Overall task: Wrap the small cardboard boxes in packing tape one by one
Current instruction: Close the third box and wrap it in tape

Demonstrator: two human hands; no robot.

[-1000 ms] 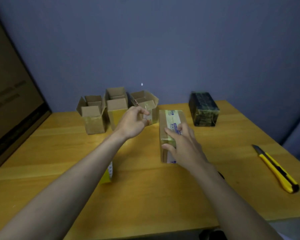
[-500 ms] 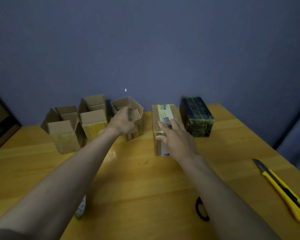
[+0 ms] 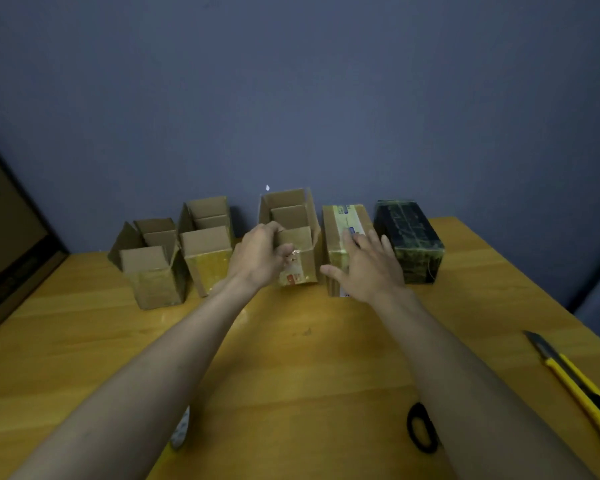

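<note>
Three open cardboard boxes stand in a row at the back of the wooden table: a left one, a middle one and a third box. My left hand grips the third box at its front flap, fingers curled over the edge. To its right lies a closed, taped box. My right hand rests flat on it with spread, straight fingers. A dark wrapped box sits at the far right of the row.
A yellow utility knife lies near the right table edge. Black scissor handles show beside my right forearm. A tape roll peeks out under my left forearm. A dark framed board leans at the left. The blue wall stands close behind.
My right hand pushed the taped box back beside the dark box and its fingers straightened. My left hand moved onto the third open box's front flap. The view tilted upward.
</note>
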